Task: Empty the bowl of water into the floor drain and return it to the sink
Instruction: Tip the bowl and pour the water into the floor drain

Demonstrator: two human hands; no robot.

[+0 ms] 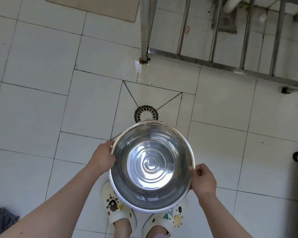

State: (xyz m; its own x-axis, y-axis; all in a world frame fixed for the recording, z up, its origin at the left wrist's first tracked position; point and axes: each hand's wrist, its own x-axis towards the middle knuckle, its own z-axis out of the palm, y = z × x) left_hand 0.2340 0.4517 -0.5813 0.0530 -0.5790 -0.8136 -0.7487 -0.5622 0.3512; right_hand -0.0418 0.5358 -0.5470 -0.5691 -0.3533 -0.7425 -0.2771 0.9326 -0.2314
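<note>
A shiny steel bowl hangs over the tiled floor, held by its rim on both sides. My left hand grips the left rim and my right hand grips the right rim. Rings show on the bowl's bottom, and the water in it looks clear. The round floor drain, with a white slotted cover in a dark ring, lies in the floor just beyond the bowl's far edge, partly covered by it. The sink itself is out of view.
A steel frame with a slatted lower shelf stands on the floor at the upper right, its leg near a wet patch. A beige mat lies at the top left. My slippered feet are under the bowl. Grey mop fibres sit at the bottom left.
</note>
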